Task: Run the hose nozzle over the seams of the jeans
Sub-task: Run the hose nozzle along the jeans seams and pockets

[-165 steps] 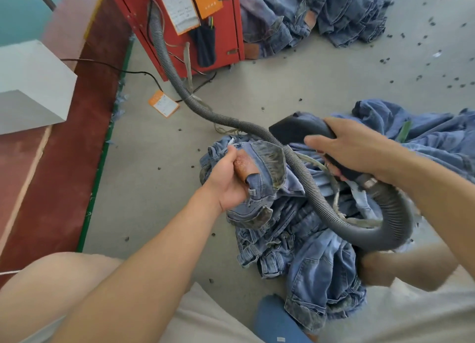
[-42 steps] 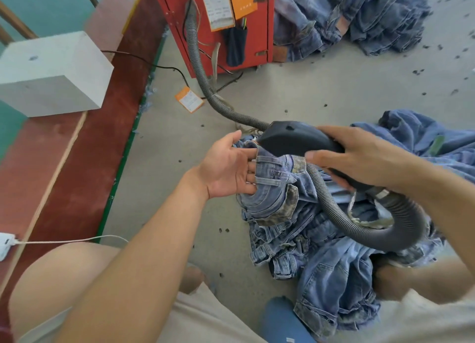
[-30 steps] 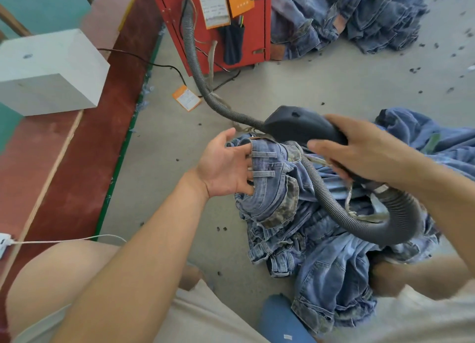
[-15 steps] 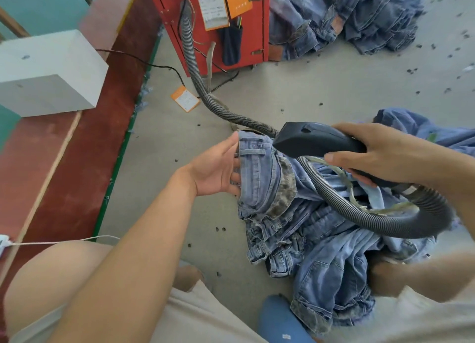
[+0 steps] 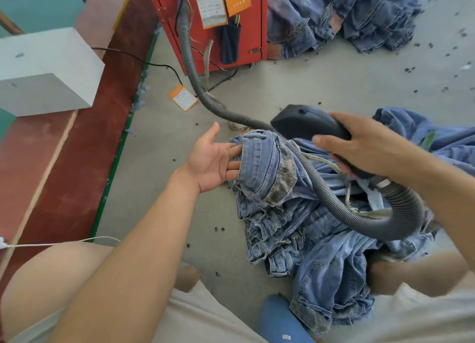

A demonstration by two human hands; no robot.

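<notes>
A crumpled heap of blue jeans (image 5: pixel 316 234) lies on the floor in front of me. My left hand (image 5: pixel 212 160) is palm up with the thumb raised, its straight fingers slid under a folded waistband part (image 5: pixel 264 167) of the jeans; the fingertips are hidden by denim. My right hand (image 5: pixel 365 147) grips the black hose nozzle (image 5: pixel 300 121), which hovers just above and right of that fold. The grey ribbed hose (image 5: pixel 195 83) runs from the red machine, crosses the jeans and loops back to the nozzle.
The red machine (image 5: pixel 246 41) stands at the back with an orange tag (image 5: pixel 183 97) on the floor beside it. A second jeans pile (image 5: pixel 341 16) lies behind. A white box (image 5: pixel 43 67) sits on a red-brown ledge at left. A blue slipper (image 5: pixel 280 319) is near my legs.
My left thumb has lifted off the waistband and the hand has opened, fingers staying under the denim. The fold has sagged lower. The nozzle has stayed close above it.
</notes>
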